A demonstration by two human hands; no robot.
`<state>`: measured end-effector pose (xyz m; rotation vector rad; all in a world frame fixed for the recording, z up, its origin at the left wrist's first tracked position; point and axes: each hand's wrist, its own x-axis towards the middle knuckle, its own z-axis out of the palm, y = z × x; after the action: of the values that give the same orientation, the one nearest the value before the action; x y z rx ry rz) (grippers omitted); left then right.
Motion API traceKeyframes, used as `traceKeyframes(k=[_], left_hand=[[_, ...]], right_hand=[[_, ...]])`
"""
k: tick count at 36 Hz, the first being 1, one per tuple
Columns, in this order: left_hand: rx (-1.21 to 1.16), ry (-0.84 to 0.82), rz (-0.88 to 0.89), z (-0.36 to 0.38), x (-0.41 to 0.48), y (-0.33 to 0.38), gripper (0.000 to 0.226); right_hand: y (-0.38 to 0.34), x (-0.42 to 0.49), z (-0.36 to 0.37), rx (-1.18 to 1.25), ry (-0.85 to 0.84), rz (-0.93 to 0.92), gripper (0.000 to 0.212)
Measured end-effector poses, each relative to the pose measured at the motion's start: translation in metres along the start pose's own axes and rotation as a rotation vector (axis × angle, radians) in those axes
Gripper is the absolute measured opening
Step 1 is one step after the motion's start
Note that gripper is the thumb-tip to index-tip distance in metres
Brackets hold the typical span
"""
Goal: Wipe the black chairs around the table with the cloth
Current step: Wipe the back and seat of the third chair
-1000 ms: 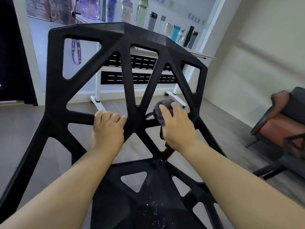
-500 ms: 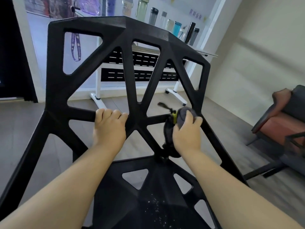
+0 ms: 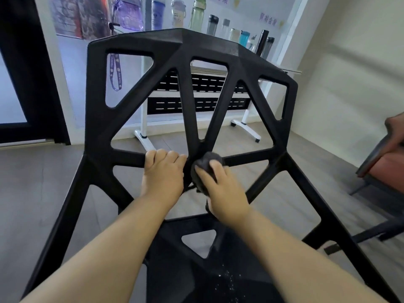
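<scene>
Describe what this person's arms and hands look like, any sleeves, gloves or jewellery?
Both arms are bare: the left forearm and right forearm show no sleeve down to the picture's edge. The left hand and right hand wear no gloves. No watch or bracelet shows at either wrist, and no ring on the finger parts in view.

The chair [image 3: 181, 43] looks like moulded black plastic, matt and finely grained; the cloth [image 3: 206, 163] against its back is dark grey, fuzzy fabric; the floor [image 3: 32, 171] beneath it is matt grey wood-look planking; the bottles [image 3: 197, 12] behind it are glossy, translucent plastic.
</scene>
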<state>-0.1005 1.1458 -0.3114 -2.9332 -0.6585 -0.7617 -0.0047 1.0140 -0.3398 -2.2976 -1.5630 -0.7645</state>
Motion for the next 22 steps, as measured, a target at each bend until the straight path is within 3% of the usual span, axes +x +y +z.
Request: traceKeyframes(k=[4,6,9,11,15,19,22], left_hand=[[-0.011,-0.011,0.01,-0.003,-0.002,-0.001,0.042],[-0.018,-0.016,0.014,-0.003,-0.004,-0.001,0.045],[-0.035,-0.018,0.006,-0.005,-0.006,0.0,0.053],[-0.037,-0.024,0.002,-0.005,-0.007,0.0,0.055],[-0.013,-0.044,-0.004,-0.004,-0.007,0.001,0.052],[-0.01,-0.036,-0.014,-0.004,-0.008,0.004,0.051],[0.03,-0.044,-0.011,-0.001,-0.013,0.004,0.056]], right_hand=[[0.003,-0.021,0.007,-0.03,-0.052,-0.085,0.062],[0.005,-0.019,0.001,-0.053,-0.052,-0.083,0.069],[0.008,-0.005,-0.012,-0.019,0.04,0.102,0.081],[0.011,0.004,-0.016,0.003,0.113,0.205,0.071],[0.009,0.002,-0.009,-0.007,0.136,0.194,0.065],[0.003,-0.015,0.006,0.038,0.074,0.228,0.066],[-0.006,-0.047,0.015,0.007,-0.076,0.185,0.071]])
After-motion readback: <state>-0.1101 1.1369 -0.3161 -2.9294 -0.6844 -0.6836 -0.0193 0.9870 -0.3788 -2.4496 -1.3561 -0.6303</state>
